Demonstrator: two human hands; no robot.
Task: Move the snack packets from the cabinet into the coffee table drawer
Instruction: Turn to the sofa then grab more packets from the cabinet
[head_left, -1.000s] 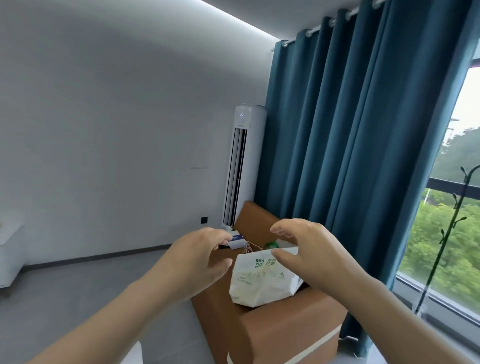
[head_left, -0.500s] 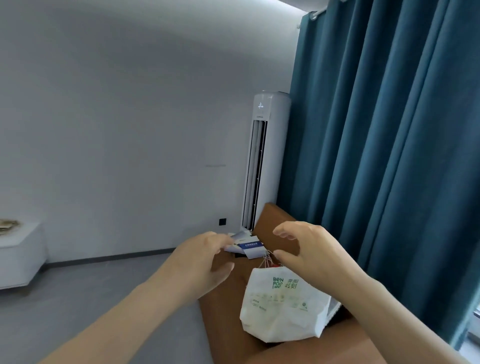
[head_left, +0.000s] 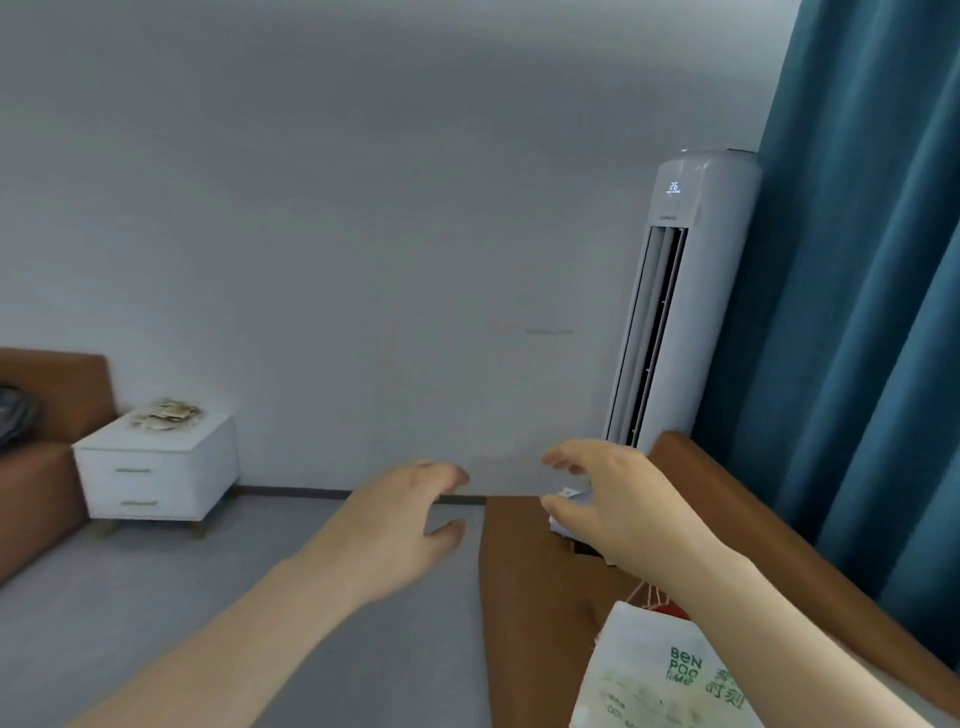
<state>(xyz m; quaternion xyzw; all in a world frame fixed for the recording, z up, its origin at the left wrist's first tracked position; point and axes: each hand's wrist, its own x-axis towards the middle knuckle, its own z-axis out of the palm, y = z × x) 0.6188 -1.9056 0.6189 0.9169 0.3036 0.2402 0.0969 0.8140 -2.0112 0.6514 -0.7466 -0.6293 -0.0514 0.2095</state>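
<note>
My left hand (head_left: 400, 525) and my right hand (head_left: 608, 499) are both raised in front of me with loosely curled fingers, and neither holds anything. A white cabinet (head_left: 150, 467) with two drawers stands at the far left wall. A loose pile of packets (head_left: 166, 415) lies on top of it. At the lower right, a white paper bag (head_left: 670, 680) with green lettering sits on a brown sofa (head_left: 524, 597), under my right forearm. No coffee table is in view.
A tall white air conditioner (head_left: 670, 306) stands by the wall, next to blue curtains (head_left: 862, 312). Another brown sofa (head_left: 36, 467) sits at the far left beside the cabinet. Grey floor (head_left: 208, 582) stretches between the two sofas. Small papers (head_left: 571, 499) lie behind my right hand.
The view has swung left: the curtains and bag slid right and down, while the white cabinet and far sofa came into view. Both hands stay raised and hold nothing.
</note>
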